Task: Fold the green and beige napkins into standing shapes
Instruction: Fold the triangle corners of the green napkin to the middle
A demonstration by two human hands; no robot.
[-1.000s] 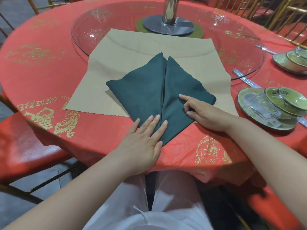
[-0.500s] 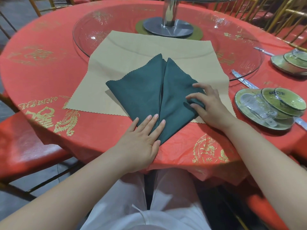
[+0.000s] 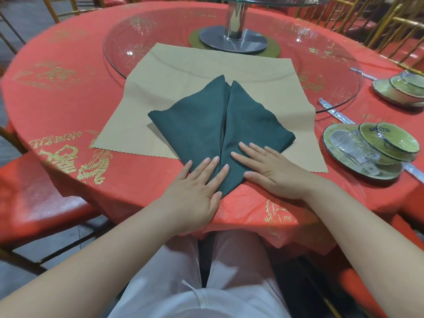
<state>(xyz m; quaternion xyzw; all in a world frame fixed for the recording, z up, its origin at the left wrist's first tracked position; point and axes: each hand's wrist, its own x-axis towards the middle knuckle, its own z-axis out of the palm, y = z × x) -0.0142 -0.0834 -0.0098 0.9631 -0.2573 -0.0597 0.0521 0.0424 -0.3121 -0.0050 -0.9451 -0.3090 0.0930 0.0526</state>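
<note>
The dark green napkin [image 3: 206, 125] lies folded into a kite shape, two flaps meeting along a centre seam, its point toward me at the table's near edge. It rests on top of the beige napkin [image 3: 183, 74], which is spread flat and reaches up onto the glass turntable. My left hand [image 3: 195, 187] lies flat, fingers apart, on the green napkin's lower left flap near the tip. My right hand [image 3: 268, 168] presses flat on the lower right flap, fingers spread. Neither hand grips the cloth.
The round table wears a red cloth [image 3: 68, 92] with gold prints. A glass turntable [image 3: 321, 65] on a metal post [image 3: 234, 21] stands behind. Green dishes with a glass cup [image 3: 367, 150] sit at right, more dishes [image 3: 403, 90] farther back. A red chair seat [image 3: 34, 198] stands at left.
My right hand has left the green napkin's right corner, come back toward me and laid itself flat on the lower right flap. The left hand stays pressed near the tip.
</note>
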